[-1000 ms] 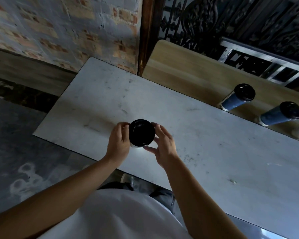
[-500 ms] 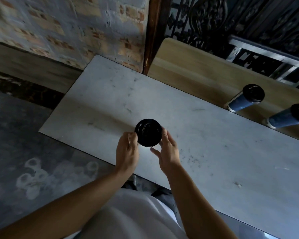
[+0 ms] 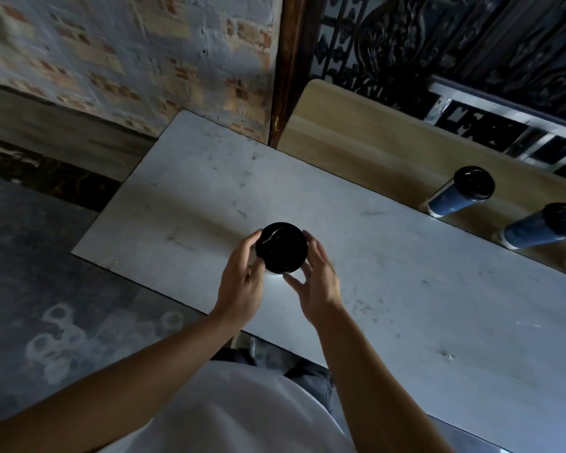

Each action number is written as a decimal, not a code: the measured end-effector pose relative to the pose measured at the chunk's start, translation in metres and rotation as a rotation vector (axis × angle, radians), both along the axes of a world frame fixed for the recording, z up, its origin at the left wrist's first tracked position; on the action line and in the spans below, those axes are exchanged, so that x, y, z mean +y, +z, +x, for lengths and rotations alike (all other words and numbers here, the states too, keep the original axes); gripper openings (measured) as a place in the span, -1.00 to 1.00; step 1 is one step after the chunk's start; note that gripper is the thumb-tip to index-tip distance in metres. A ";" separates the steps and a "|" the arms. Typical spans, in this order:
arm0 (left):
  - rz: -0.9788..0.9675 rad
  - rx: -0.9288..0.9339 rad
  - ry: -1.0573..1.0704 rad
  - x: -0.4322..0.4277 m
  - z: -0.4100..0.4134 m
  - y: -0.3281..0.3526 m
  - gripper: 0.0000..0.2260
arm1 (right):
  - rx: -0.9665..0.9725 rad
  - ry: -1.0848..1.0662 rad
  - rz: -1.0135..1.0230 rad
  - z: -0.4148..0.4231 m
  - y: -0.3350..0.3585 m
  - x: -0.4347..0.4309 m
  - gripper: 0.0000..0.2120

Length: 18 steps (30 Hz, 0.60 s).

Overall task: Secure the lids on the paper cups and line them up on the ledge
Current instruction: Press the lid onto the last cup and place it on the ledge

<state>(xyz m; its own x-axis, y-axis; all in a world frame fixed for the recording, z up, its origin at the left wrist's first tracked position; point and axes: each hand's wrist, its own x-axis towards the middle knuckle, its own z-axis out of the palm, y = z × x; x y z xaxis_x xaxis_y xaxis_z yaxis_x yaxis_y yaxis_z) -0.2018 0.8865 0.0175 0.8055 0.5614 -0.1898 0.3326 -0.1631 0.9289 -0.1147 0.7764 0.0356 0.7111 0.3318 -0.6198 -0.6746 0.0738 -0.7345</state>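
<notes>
Hands unchanged: left hand (image 3: 242, 284) and right hand (image 3: 319, 282) keep their grip curled round the lid (image 3: 281, 248).

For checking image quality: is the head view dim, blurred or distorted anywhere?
Head view: dim overall; a pale glow at the near edge of the black lid that left hand and right hand hold; brick wall smeared; wide-angle lens tilts the lidded cups on the ledge.

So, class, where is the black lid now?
Head view, centre: the black lid held between the left hand and right hand, over the grey table, left of the ledge cups.
</notes>
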 end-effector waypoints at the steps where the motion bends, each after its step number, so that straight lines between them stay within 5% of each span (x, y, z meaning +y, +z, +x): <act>1: 0.018 -0.003 0.008 -0.003 -0.002 0.000 -0.68 | -0.031 -0.013 0.019 -0.007 -0.003 -0.003 -0.72; 8: 0.289 -0.061 -0.082 -0.013 -0.004 -0.003 -0.71 | 0.020 0.029 -0.097 0.014 0.006 0.002 -0.71; 12: 0.277 -0.130 -0.138 -0.011 -0.006 -0.010 -0.73 | -0.022 0.007 0.016 0.001 0.002 -0.009 -0.73; 18: 0.179 -0.118 -0.010 -0.008 -0.002 -0.004 -0.46 | 0.008 0.191 -0.116 0.023 0.027 0.011 -0.71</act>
